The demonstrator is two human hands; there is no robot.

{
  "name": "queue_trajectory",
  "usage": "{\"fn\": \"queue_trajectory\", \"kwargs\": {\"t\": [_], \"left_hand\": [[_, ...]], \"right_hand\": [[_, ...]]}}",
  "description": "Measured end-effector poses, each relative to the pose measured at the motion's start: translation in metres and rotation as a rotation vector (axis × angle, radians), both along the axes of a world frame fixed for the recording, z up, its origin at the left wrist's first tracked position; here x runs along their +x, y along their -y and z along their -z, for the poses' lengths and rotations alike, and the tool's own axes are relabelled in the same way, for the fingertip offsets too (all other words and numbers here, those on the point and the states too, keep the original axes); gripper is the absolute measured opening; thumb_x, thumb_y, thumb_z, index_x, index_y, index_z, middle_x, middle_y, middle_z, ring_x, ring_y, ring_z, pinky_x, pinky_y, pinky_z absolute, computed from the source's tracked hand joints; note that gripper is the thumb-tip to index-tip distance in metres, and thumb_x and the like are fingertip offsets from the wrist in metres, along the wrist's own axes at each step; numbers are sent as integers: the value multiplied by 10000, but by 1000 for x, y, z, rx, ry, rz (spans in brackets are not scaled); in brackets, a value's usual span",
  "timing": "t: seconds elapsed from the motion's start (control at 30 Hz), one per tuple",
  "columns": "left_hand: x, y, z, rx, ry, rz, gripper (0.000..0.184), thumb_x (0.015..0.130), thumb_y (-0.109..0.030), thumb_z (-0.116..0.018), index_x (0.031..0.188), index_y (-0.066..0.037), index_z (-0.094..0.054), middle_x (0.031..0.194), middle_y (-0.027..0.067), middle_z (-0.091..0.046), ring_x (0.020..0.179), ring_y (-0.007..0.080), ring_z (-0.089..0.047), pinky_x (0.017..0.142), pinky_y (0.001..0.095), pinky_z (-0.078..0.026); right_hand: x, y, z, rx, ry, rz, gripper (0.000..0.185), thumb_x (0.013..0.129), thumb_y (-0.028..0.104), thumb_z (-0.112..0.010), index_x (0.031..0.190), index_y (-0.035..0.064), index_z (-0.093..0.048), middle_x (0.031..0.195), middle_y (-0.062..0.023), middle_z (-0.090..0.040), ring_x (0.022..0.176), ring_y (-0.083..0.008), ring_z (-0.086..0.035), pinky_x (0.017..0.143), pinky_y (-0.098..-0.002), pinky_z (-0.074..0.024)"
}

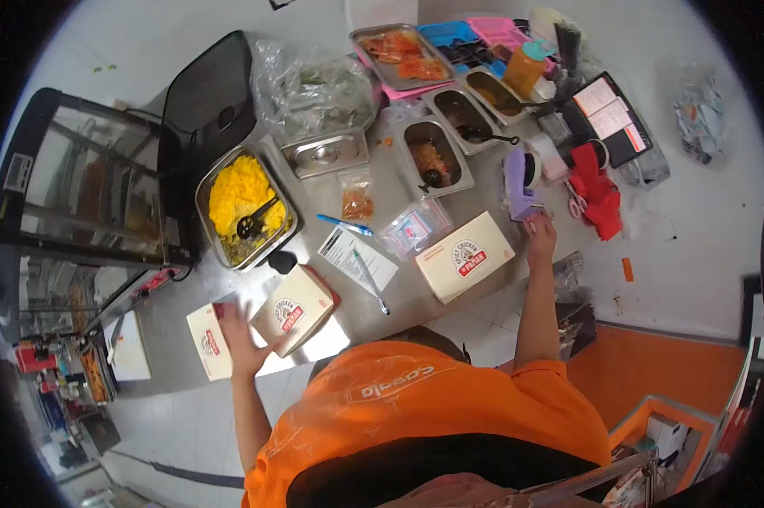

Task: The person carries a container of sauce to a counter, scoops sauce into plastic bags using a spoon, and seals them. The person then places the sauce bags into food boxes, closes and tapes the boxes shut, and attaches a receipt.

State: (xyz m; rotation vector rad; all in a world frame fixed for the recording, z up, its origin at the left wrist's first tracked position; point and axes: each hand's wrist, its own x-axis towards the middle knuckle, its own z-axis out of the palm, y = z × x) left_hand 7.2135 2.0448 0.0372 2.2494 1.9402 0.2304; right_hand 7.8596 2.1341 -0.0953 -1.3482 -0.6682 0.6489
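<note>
My left hand [245,340] is spread between two cream printed boxes, a narrow box [207,340] on its left and a wider box [293,311] on its right; the fingertips are blurred. On the right, my right hand [539,233] is at the near end of a purple tape dispenser [517,186], its fingers bent against it. Another cream box [465,257] lies closed to the left of that hand. Between the boxes are a printed paper slip [357,256], a pen [371,283] on it and a blue pen [345,224].
A tray of yellow food [245,203] stands at the left beside a glass display cabinet [85,195]. Metal food containers [435,158], a lidded pan [325,153] and a plastic bag [314,93] fill the back. Red cloth [598,195] and scissors [575,201] lie at the right.
</note>
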Motion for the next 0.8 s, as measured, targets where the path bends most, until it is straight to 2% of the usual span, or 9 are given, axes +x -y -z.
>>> {"fn": "queue_trajectory", "kwargs": {"t": [0.03, 0.1, 0.3, 0.43, 0.53, 0.57, 0.67, 0.73, 0.8], "left_hand": [[20, -6, -6, -71, -14, 111, 1105, 513, -683, -710, 1372, -84, -357, 1463, 200, -215, 1361, 430, -105, 1066, 602, -41], [54, -17, -14, -188, -139, 249, 1148, 458, -710, -704, 1400, -175, -322, 1482, 192, -165, 1370, 436, -50, 1046, 640, -30], [60, -15, 18, -34, -57, 248, 808, 669, -499, -642, 1369, -191, -382, 1476, 191, -182, 1238, 463, -278, 966, 595, -228], [102, 1, 31, 61, -129, -129, 780, 730, -505, -597, 1378, -142, -358, 1463, 215, -190, 1228, 465, -277, 934, 585, -248], [132, -3, 38, 58, -115, -298, 827, 747, -502, -594, 1370, -30, -321, 1460, 243, -158, 1307, 473, -170, 1017, 627, -138], [145, -11, 24, 83, -141, -207, 807, 772, -480, -583, 1353, 16, -321, 1475, 215, -138, 1344, 415, -143, 1037, 635, -86], [161, -47, 26, 97, -244, 42, 726, 799, -465, -566, 1315, 15, -394, 1448, 179, -233, 1333, 342, -210, 1028, 633, -116], [170, -87, 31, -110, -302, 31, 696, 795, -482, -573, 1273, 11, -453, 1383, 149, -329, 1299, 298, -268, 1025, 620, -142], [173, -115, 39, -209, -368, 15, 680, 779, -499, -591, 1226, 7, -505, 1311, 127, -407, 1261, 270, -319, 1020, 608, -166]], "right_hand": [[2, 0, 8, 9, -78, 57, 115, 822, 77, -583, 890, -11, -612, 954, -78, -603, 926, -198, -592, 783, -315, -519], [20, -1, 9, -81, 50, 1, 141, 841, 97, -569, 879, -34, -607, 922, -83, -602, 911, -209, -597, 790, -325, -518], [2, 2, -14, -108, -120, 284, 199, 864, 148, -562, 935, -36, -589, 895, -94, -603, 861, -184, -590, 774, -297, -494], [2, -16, -1, -29, 232, 374, 306, 840, 170, -610, 1066, -19, -526, 902, -96, -619, 859, -167, -587, 791, -270, -453], [12, -34, -24, -165, 274, 179, 422, 813, 153, -644, 1160, 4, -454, 894, -82, -627, 861, -160, -582, 808, -260, -426], [14, -39, -31, -182, 175, 117, 449, 805, 142, -649, 1179, 14, -437, 892, -76, -629, 851, -157, -577, 805, -264, -424], [19, -44, -59, -224, -77, -16, 537, 777, 105, -667, 1231, 41, -387, 874, -63, -626, 818, -148, -565, 801, -276, -420], [4, -30, -91, -235, -205, -21, 604, 751, 74, -682, 1258, 58, -354, 846, -61, -614, 794, -143, -557, 802, -287, -423], [-7, -11, -83, -12, -386, 31, 628, 736, 69, -692, 1263, 78, -349, 808, -50, -590, 783, -136, -550, 775, -300, -432]]}}
